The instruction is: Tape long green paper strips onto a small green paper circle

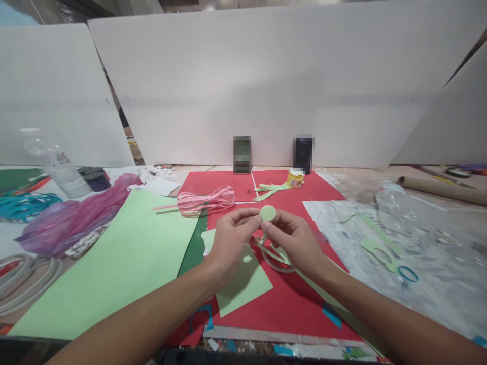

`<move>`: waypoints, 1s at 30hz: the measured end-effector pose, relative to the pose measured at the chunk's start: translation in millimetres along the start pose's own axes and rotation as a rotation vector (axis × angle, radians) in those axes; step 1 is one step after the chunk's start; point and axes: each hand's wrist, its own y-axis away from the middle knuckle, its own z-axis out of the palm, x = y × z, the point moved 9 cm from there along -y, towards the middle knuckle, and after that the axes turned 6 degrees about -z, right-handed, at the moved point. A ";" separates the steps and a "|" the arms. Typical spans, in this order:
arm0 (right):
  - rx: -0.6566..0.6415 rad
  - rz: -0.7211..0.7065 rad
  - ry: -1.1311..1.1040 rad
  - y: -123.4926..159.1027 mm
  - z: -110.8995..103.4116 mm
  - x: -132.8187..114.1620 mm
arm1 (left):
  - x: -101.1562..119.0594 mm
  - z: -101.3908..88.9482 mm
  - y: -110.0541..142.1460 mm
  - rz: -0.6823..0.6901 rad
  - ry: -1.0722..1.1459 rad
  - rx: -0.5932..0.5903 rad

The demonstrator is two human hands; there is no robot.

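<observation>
A small light green paper circle [268, 213] is held up over the red sheet [292, 304], pinched from both sides. My left hand [232, 242] grips its left edge with thumb and fingertips. My right hand [292, 239] grips its right edge the same way. Below my hands lie a light green paper piece [239, 284] and curled green paper strips [274, 258]. A bundle of pink paper strips [207, 200] lies on the red sheet, up and to the left of my hands.
A large light green sheet [114, 263] lies at left, beside purple crumpled paper [72, 218] and a plastic bottle [57, 165]. A small yellow glue pot [295, 178] stands at the back. Another clear bottle [395, 205], green scraps [376, 248] and a cardboard tube [441, 190] are at right. White boards wall the table.
</observation>
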 end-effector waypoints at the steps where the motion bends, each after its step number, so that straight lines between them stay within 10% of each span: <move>1: -0.003 0.000 -0.005 0.1 0.1 0.4 | 0.2 0.7 -0.1 -0.003 -0.001 -0.004; 30: 0.051 -0.031 -0.009 1.2 -9.1 -4.1 | 31.4 -4.4 5.2 0.239 -0.329 0.055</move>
